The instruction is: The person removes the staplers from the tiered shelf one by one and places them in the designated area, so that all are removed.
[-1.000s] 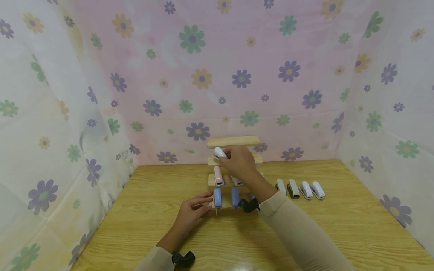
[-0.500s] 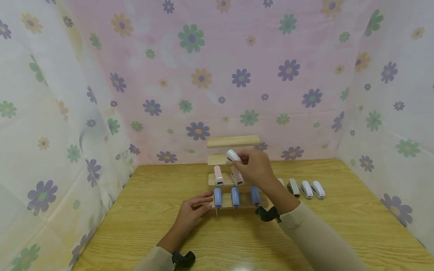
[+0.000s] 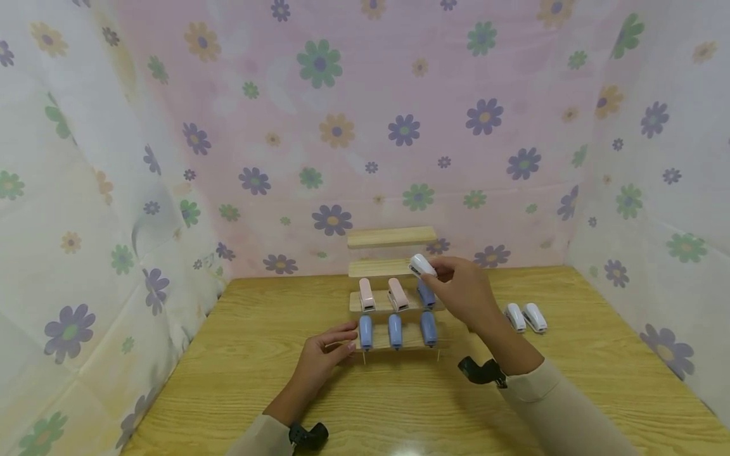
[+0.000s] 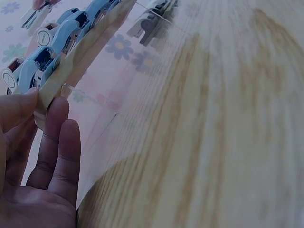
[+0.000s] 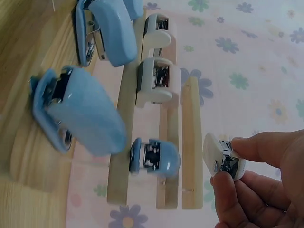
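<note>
My right hand (image 3: 466,292) pinches a white mini stapler (image 3: 421,265) between thumb and fingers, in the air at the right side of a tiered wooden rack (image 3: 391,237). In the right wrist view the held stapler (image 5: 213,151) is apart from the boards. Three blue staplers (image 3: 395,332) stand along the lowest board. On the board above are two pink staplers (image 3: 366,294) and a darker blue one (image 3: 425,295), partly behind the held stapler. My left hand (image 3: 324,352) holds the lowest board's left end, thumb and fingers about its edge (image 4: 71,66).
Two white staplers (image 3: 525,317) lie on the wooden table (image 3: 274,316) to the right; my right hand and forearm cover the table just left of them. Thin clear supports carry the rack. A flowered cloth (image 3: 365,95) encloses the back and sides.
Along the rack my right hand has moved rightward with the white stapler, uncovering the pink and blue staplers and covering two on the table. My left hand has stayed in place.
</note>
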